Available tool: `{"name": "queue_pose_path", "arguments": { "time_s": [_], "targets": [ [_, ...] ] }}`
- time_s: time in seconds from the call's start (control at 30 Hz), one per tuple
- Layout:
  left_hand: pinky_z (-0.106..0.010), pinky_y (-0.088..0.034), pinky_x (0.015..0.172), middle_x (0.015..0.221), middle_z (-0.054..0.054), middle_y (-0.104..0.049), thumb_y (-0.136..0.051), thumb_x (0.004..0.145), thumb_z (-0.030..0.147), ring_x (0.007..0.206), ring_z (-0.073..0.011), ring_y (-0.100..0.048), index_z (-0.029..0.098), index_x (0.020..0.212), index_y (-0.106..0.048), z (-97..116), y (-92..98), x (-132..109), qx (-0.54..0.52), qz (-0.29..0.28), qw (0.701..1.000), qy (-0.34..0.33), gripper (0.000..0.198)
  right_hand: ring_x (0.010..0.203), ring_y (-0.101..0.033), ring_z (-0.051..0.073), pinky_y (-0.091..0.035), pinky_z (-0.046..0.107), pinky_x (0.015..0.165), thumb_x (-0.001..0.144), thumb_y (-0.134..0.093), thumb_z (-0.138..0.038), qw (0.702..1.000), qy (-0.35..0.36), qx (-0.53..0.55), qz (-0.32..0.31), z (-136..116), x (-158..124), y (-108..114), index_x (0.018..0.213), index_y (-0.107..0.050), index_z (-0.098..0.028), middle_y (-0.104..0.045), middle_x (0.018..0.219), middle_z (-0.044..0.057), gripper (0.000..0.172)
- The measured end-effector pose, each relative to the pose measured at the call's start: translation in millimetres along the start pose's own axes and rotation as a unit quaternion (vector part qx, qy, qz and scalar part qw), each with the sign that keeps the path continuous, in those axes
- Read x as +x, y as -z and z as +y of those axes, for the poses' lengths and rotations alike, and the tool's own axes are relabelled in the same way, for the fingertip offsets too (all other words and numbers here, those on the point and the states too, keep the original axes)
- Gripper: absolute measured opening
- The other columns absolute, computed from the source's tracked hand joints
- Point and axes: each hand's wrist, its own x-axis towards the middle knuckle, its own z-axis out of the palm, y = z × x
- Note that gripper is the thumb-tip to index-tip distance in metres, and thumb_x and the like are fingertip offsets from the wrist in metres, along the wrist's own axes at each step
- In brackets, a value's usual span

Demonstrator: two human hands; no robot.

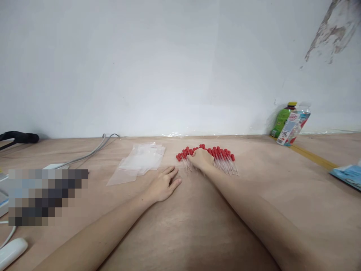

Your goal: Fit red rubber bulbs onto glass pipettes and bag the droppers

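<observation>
A row of clear droppers with red rubber bulbs (222, 154) lies fanned out on the wooden table, bulbs toward the wall. My right hand (201, 158) reaches over the left-middle of this row, its fingers curled and pinched at a dropper among the red bulbs. The hand hides part of the row and most of what its fingertips hold. To the left, my left hand (163, 184) rests palm down on the table with fingers apart, holding nothing. Just beyond its fingers is a loose, overlapping pile of clear plastic bags (143, 158).
A green bottle (282, 120) and a printed clear bottle (293, 128) stand by the wall at right, near a blue packet (348, 175). A grey cable (90, 152), a black object (19, 138) and a white rounded object (12, 252) are at left.
</observation>
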Motion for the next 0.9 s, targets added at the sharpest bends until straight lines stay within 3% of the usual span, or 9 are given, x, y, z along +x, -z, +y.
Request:
{"name": "queue_pose_path", "arguments": {
  "time_s": [0.2,0.3,0.37,0.47,0.57,0.63,0.67,0.73,0.9],
  "targets": [
    [-0.034,-0.03,0.1,0.128,-0.011,-0.046,-0.037,0.085,0.046,0.119,-0.022,-0.041,0.013,0.12,-0.05,0.3,-1.8,-0.5,-0.008,0.031,0.999,-0.006,0.049,0.069,-0.059,0.02,-0.035,0.028,0.055,0.076,-0.045,-0.05,0.999,0.031,-0.022,0.027,6.0,-17.0,4.0,0.061,-0.06,-0.02,-0.064,0.069,0.006,0.037],
    [-0.032,-0.035,0.096,0.119,-0.009,-0.053,-0.036,0.086,0.042,0.11,-0.02,-0.047,0.015,0.11,-0.057,0.3,2.1,0.0,0.008,0.074,0.997,0.009,0.042,0.059,-0.055,0.015,-0.027,0.025,0.051,0.081,-0.039,-0.047,0.992,0.109,-0.032,0.062,20.8,-43.5,8.8,0.058,-0.056,-0.02,-0.061,0.06,0.002,0.039],
    [-0.035,-0.036,0.093,0.116,-0.009,-0.054,-0.035,0.086,0.039,0.108,-0.0219,-0.047,0.017,0.106,-0.059,-4.8,9.8,1.8,0.067,0.118,0.99,0.046,0.039,0.053,-0.051,0.013,-0.022,0.024,0.048,0.082,-0.04,-0.045,0.979,0.18,-0.031,0.086,35.6,-63.5,12.8,0.055,-0.052,-0.019,-0.059,0.056,0.0,0.039],
    [-0.044,-0.033,0.091,0.122,-0.011,-0.049,-0.033,0.086,0.035,0.113,-0.0287,-0.04,0.019,0.109,-0.057,-26.7,27.7,6.3,0.192,0.172,0.955,0.144,0.037,0.049,-0.047,0.01,-0.02,0.024,0.048,0.082,-0.041,-0.043,0.966,0.237,-0.022,0.105,60.3,-88.6,20.6,0.051,-0.048,-0.018,-0.056,0.051,-0.001,0.04],
    [-0.048,-0.03,0.09,0.125,-0.021,-0.044,-0.033,0.084,0.039,0.116,-0.0358,-0.036,0.008,0.115,-0.051,-61.2,44.3,10.0,0.266,0.133,0.914,0.276,0.047,0.047,-0.045,0.009,-0.02,0.024,0.049,0.081,-0.044,-0.042,0.962,0.247,-0.023,0.113,80.1,-102.3,28.3,0.049,-0.046,-0.017,-0.053,0.047,-0.002,0.041],
    [-0.048,-0.031,0.088,0.124,-0.027,-0.042,-0.032,0.082,0.047,0.116,-0.0386,-0.036,0.0,0.118,-0.046,-83.4,50.1,11.2,0.247,0.062,0.884,0.392,0.061,0.047,-0.045,0.009,-0.02,0.023,0.049,0.081,-0.044,-0.042,0.963,0.241,-0.023,0.115,87.5,-105.2,31.4,0.049,-0.045,-0.017,-0.053,0.047,-0.002,0.04],
    [-0.048,-0.034,0.085,0.121,-0.03,-0.044,-0.032,0.081,0.048,0.112,-0.0401,-0.04,-0.004,0.117,-0.046,-92.5,51.3,11.5,0.239,0.048,0.875,0.418,0.064,0.047,-0.045,0.009,-0.02,0.023,0.049,0.08,-0.044,-0.042,0.964,0.237,-0.021,0.115,89.4,-105.4,32.2,0.049,-0.045,-0.017,-0.053,0.047,-0.002,0.04],
    [-0.046,-0.037,0.082,0.116,-0.031,-0.048,-0.033,0.081,0.047,0.106,-0.0392,-0.047,-0.006,0.112,-0.05,-105.8,51.4,11.4,0.221,0.02,0.872,0.436,0.064,0.047,-0.045,0.009,-0.02,0.022,0.049,0.08,-0.044,-0.042,0.965,0.235,-0.021,0.111,90.6,-104.4,32.5,0.049,-0.045,-0.017,-0.053,0.048,-0.003,0.04],
    [-0.039,-0.041,0.079,0.101,-0.026,-0.059,-0.035,0.081,0.033,0.096,-0.0339,-0.056,0.001,0.094,-0.063,-117.7,51.9,8.8,0.19,0.0,0.901,0.391,0.044,0.047,-0.045,0.009,-0.018,0.022,0.049,0.079,-0.044,-0.041,0.968,0.232,-0.029,0.087,88.4,-101.9,31.8,0.049,-0.046,-0.017,-0.055,0.048,-0.002,0.039]
  ]
}}
